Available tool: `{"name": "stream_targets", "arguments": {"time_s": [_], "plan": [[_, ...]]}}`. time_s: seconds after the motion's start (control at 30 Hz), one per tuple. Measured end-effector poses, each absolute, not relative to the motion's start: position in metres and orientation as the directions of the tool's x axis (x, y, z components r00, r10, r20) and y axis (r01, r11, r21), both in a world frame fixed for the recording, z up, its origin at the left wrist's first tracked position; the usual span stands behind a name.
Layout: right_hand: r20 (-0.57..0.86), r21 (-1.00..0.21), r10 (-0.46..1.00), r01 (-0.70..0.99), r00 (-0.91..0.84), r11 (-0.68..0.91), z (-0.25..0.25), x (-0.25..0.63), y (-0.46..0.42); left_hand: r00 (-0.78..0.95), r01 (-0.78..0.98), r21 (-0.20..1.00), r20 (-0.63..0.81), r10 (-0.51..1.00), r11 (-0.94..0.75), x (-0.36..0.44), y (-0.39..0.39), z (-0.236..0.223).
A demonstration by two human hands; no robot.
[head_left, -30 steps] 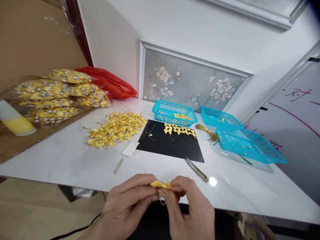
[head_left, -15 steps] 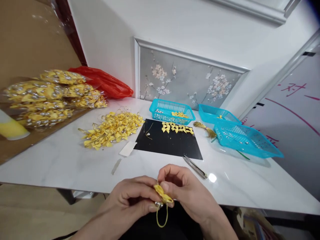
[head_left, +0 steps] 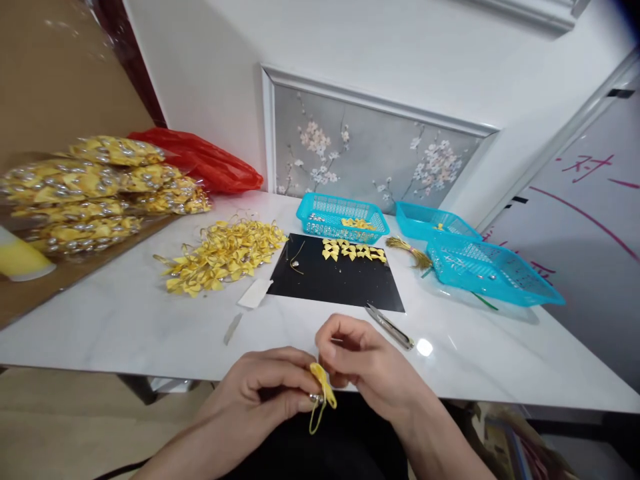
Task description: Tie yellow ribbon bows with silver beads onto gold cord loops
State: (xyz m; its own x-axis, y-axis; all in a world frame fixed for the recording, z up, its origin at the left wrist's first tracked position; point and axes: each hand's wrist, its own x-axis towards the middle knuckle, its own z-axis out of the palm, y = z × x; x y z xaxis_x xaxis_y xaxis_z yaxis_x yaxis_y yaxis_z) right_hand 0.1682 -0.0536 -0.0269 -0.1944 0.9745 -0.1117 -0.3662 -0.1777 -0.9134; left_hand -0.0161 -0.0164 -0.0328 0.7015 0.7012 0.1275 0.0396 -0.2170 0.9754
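Observation:
Low at the table's front edge, my left hand [head_left: 270, 387] pinches a yellow ribbon bow [head_left: 324, 385] between thumb and fingers. Small silver beads [head_left: 315, 399] sit against the bow by my thumb, and a thin yellow-green cord loop [head_left: 313, 423] hangs below. My right hand [head_left: 363, 357] is just right of the bow and a little higher, its thumb and forefinger pressed together. What that pinch holds, if anything, is too small to make out. Beyond the hands, a black mat [head_left: 335, 283] carries rows of yellow ribbon bows [head_left: 353, 250] and a thin cord with a bead [head_left: 296, 263].
Thread snips [head_left: 393, 327] lie right of the mat. A heap of yellow bow pieces [head_left: 227, 253] is left of it, near a white card [head_left: 255, 293]. Blue baskets [head_left: 343, 217] stand behind and to the right, beside a cord bundle [head_left: 407, 250]. Bagged pieces [head_left: 100, 187] are stacked at left.
The bow came into fuller view as the hands turned it, with its cord loop hanging down. My right hand has risen and drawn off the bow, while my left keeps hold.

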Motion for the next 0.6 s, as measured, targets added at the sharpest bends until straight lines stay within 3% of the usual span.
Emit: {"name": "stream_targets", "arguments": {"time_s": [0.07,0.13,0.33,0.6], "plan": [[-0.136,-0.825,0.983,-0.535,-0.125,-0.182,-0.031,0.164,-0.051,0.679,0.010,0.992,0.083,0.729,-0.122,-0.015,-0.019,-0.032],[-0.155,-0.779,0.984,-0.601,-0.092,-0.179,-0.035,0.161,-0.052,0.663,-0.026,0.997,0.068,0.745,-0.068,-0.014,-0.019,-0.031],[-0.171,-0.851,0.946,-0.442,-0.275,-0.282,-0.039,0.166,-0.059,0.681,-0.044,0.999,0.037,0.731,-0.011,-0.014,-0.016,-0.028],[-0.112,-0.925,0.928,-0.305,-0.354,-0.228,-0.032,0.171,-0.061,0.734,0.085,0.994,-0.016,0.679,-0.069,-0.015,-0.017,-0.023]]}}
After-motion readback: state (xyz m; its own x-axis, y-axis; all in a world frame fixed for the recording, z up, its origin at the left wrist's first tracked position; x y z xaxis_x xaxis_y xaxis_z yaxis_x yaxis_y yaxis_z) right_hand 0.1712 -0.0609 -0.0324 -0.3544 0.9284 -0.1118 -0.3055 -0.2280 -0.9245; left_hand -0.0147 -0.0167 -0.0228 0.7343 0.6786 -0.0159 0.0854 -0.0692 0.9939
